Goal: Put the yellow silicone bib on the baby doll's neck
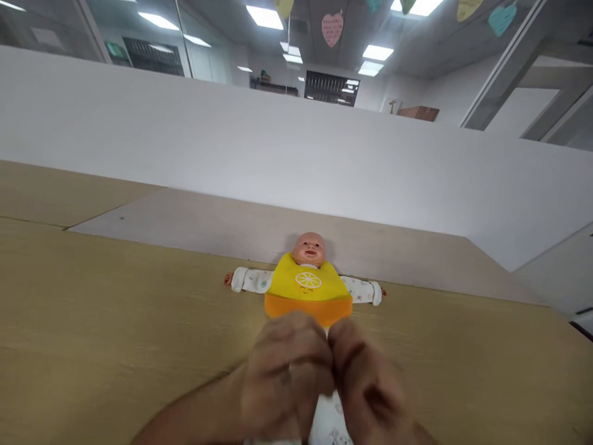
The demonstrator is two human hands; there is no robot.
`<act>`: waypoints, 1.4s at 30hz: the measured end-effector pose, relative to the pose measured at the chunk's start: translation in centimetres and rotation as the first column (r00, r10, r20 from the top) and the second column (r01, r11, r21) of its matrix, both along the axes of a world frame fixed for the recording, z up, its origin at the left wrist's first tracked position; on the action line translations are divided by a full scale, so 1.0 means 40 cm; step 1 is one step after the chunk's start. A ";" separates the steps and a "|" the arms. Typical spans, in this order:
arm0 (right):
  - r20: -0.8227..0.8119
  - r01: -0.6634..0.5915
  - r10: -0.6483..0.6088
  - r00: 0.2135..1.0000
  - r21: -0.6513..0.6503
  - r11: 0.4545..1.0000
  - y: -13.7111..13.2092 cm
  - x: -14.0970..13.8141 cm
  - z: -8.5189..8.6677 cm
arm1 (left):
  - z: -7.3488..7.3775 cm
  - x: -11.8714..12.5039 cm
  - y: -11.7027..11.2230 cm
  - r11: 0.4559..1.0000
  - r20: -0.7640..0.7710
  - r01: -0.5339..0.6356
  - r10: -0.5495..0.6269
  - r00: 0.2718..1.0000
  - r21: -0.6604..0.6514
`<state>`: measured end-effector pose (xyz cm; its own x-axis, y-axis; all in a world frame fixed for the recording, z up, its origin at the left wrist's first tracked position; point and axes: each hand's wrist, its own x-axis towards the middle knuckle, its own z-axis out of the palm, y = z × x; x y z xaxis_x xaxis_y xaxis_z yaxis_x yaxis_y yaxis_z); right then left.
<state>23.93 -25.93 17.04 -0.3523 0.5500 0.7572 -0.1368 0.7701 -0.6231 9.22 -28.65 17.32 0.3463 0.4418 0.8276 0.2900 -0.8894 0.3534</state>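
A baby doll [309,246] lies on its back, its arms spread out to both sides in white printed sleeves. Over its chest is a yellow bib [287,281] with a white citrus slice on it and an orange pocket [296,306] along the bottom. My left hand [290,374] and my right hand [370,386] are side by side just below the bib, nearly touching, with fingers curled closed. Both are somewhat blurred, and whatever they hold is hidden. White printed cloth [330,423] shows between and below them, while the doll's lower body is mostly covered by my hands.
The doll rests on a wooden table [139,321] with a paler strip [208,219] along the back. Behind it rises a white partition [278,154], topped by glass with heart-shaped paper decorations [332,29]. A room with ceiling lights is visible beyond.
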 end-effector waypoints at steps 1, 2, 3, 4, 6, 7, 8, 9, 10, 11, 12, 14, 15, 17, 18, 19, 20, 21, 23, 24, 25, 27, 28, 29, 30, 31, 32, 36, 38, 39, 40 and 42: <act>-0.034 -0.004 0.004 0.999 0.003 1.000 0.016 -0.007 -0.010 | 0.000 0.007 0.022 0.997 0.036 -0.071 0.070 0.997 0.041; -0.069 -0.004 0.005 0.998 0.006 1.000 0.030 -0.014 -0.020 | -0.002 0.011 0.044 0.989 0.100 -0.132 0.125 0.987 0.066; -0.098 0.001 -0.001 0.995 0.003 1.000 0.042 -0.021 -0.030 | -0.006 0.015 0.064 0.977 0.146 -0.195 0.182 0.972 0.080; -0.115 0.012 -0.012 0.993 0.000 1.000 0.053 -0.028 -0.038 | -0.013 0.017 0.081 0.966 0.181 -0.247 0.230 0.956 0.077; -0.117 0.040 -0.041 0.992 -0.007 0.999 0.069 -0.037 -0.047 | -0.029 0.020 0.105 0.960 0.185 -0.268 0.250 0.950 0.078; -0.119 0.050 -0.050 0.992 -0.002 0.999 0.076 -0.039 -0.049 | -0.036 0.021 0.112 0.965 0.169 -0.252 0.236 0.957 0.079; -0.122 0.053 -0.052 0.991 0.004 0.999 0.082 -0.041 -0.050 | -0.042 0.022 0.117 0.971 0.158 -0.227 0.213 0.964 0.080; -0.126 0.051 -0.049 0.991 0.009 0.999 0.087 -0.041 -0.051 | -0.046 0.023 0.120 0.977 0.157 -0.200 0.186 0.970 0.080; -0.130 0.042 -0.040 0.991 0.014 0.999 0.091 -0.041 -0.051 | -0.049 0.024 0.122 0.982 0.155 -0.172 0.159 0.975 0.074; -0.133 0.035 -0.032 0.991 0.014 0.999 0.095 -0.041 -0.052 | -0.051 0.025 0.123 0.987 0.152 -0.145 0.133 0.979 0.067; -0.134 0.029 -0.027 0.991 0.011 1.000 0.098 -0.041 -0.053 | -0.053 0.025 0.124 0.990 0.150 -0.124 0.113 0.982 0.063; -0.141 0.020 -0.020 0.990 -0.001 1.000 0.103 -0.042 -0.056 | -0.055 0.026 0.127 0.993 0.146 -0.100 0.090 0.985 0.061; -0.147 0.016 -0.017 0.989 -0.010 1.000 0.105 -0.043 -0.058 | -0.056 0.027 0.128 0.994 0.140 -0.095 0.086 0.986 0.058; -0.168 -0.007 0.001 0.986 -0.037 0.999 0.108 -0.046 -0.062 | -0.057 0.026 0.130 0.994 0.129 -0.094 0.086 0.988 0.054; -0.186 -0.036 0.025 0.982 -0.060 0.998 0.110 -0.047 -0.064 | -0.056 0.026 0.130 0.995 0.124 -0.089 0.082 0.989 0.053; -0.211 -0.078 0.058 0.976 -0.088 0.993 0.112 -0.049 -0.066 | -0.054 0.025 0.129 0.995 0.119 -0.080 0.073 0.990 0.055; -0.244 -0.131 0.100 0.965 -0.116 0.985 0.114 -0.051 -0.066 | -0.051 0.023 0.128 0.996 0.113 -0.066 0.059 0.992 0.057; -0.280 -0.190 0.144 0.949 -0.146 0.971 0.116 -0.053 -0.066 | -0.046 0.022 0.126 0.997 0.105 -0.048 0.042 0.994 0.056; -0.350 -0.302 0.217 0.911 -0.209 0.930 0.121 -0.059 -0.062 | -0.033 0.017 0.121 0.999 0.073 -0.004 0.002 0.997 0.037; -0.379 -0.347 0.242 0.893 -0.239 0.907 0.123 -0.062 -0.059 | -0.027 0.014 0.119 0.999 0.053 0.018 -0.020 0.998 0.026; -0.402 -0.384 0.259 0.878 -0.271 0.883 0.125 -0.065 -0.055 | -0.022 0.012 0.117 0.999 0.034 0.037 -0.037 0.999 0.014; -0.435 -0.445 0.290 0.852 -0.314 0.839 0.126 -0.067 -0.047 | -0.016 0.007 0.118 0.998 0.017 0.055 -0.055 0.998 0.015; -0.440 -0.464 0.303 0.845 -0.324 0.825 0.126 -0.067 -0.044 | -0.016 0.005 0.120 0.998 0.012 0.055 -0.055 0.998 0.025; -0.437 -0.475 0.313 0.843 -0.331 0.815 0.125 -0.067 -0.042 | -0.017 0.003 0.122 0.998 0.009 0.049 -0.050 0.999 0.034; -0.432 -0.479 0.319 0.844 -0.339 0.809 0.124 -0.065 -0.041 | -0.018 0.002 0.123 0.998 0.003 0.042 -0.042 0.999 0.037; -0.426 -0.478 0.318 0.847 -0.348 0.807 0.123 -0.064 -0.042 | -0.020 0.000 0.124 0.999 -0.001 0.037 -0.037 0.999 0.037; -0.418 -0.473 0.314 0.853 -0.362 0.803 0.122 -0.063 -0.043 | -0.021 -0.001 0.124 0.999 -0.006 0.035 -0.035 0.999 0.029; -0.408 -0.469 0.305 0.861 -0.401 0.787 0.120 -0.062 -0.058 | -0.018 -0.004 0.117 0.999 -0.012 0.043 -0.044 0.999 -0.031; -0.409 -0.479 0.313 0.857 -0.406 0.779 0.121 -0.061 -0.065 | -0.014 -0.005 0.112 0.997 -0.010 0.055 -0.056 0.998 -0.060; -0.410 -0.484 0.319 0.855 -0.404 0.776 0.121 -0.061 -0.068 | -0.012 -0.006 0.111 0.996 -0.004 0.064 -0.065 0.998 -0.067; -0.409 -0.490 0.327 0.852 -0.402 0.774 0.121 -0.061 -0.070 | -0.010 -0.006 0.109 0.995 0.003 0.072 -0.072 0.997 -0.072; -0.402 -0.503 0.347 0.847 -0.394 0.769 0.121 -0.061 -0.070 | -0.006 -0.007 0.106 0.993 0.022 0.084 -0.083 0.996 -0.078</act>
<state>21.48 -21.09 14.23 -0.4444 0.7067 0.5505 -0.6105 0.2108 -0.7635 8.94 -24.39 17.08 0.3696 0.4758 0.7981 0.2085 -0.8795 0.4277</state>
